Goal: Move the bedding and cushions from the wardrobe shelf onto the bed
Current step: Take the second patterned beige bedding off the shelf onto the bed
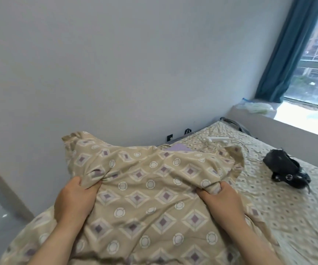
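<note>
Both hands, the left hand (74,199) and right hand (219,201), pinch bunched folds of the patterned duvet (144,188) held over the bed's (292,217) near left edge, so lowering and releasing it onto the mattress seems next.

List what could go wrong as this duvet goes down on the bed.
1. The duvet, bunched in the left hand and right hand, may land on the black device lying on the bed, burying or knocking it.
2. The white adapter and its cable lie just beyond the duvet and could get covered or snagged.
</note>
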